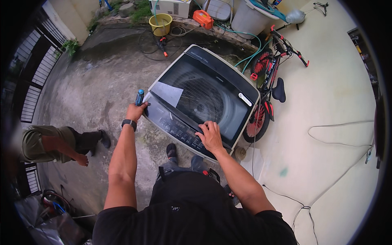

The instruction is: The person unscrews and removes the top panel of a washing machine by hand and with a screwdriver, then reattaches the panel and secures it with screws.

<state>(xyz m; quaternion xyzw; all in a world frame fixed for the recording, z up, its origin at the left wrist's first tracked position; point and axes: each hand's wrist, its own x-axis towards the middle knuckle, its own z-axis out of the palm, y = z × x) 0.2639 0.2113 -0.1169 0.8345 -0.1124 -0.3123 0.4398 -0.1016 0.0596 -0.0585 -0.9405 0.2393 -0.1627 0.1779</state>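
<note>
A top-load washing machine (204, 81) fills the centre, its glass lid down and a pale sheet (167, 92) lying on it. My left hand (134, 110) grips a blue-handled tool (140, 97), perhaps a screwdriver, at the control panel's left corner. My right hand (210, 136) rests with fingers bent and apart on the front edge of the lid, just above the buttons of the dark control panel (171, 124).
A bicycle (277, 85) stands right of the washer beside cables along the pale wall (326, 81). Behind are a yellow bucket (160, 28), hoses and an orange machine (202, 18). Another person (49, 143) walks at left, near a barred gate (34, 94).
</note>
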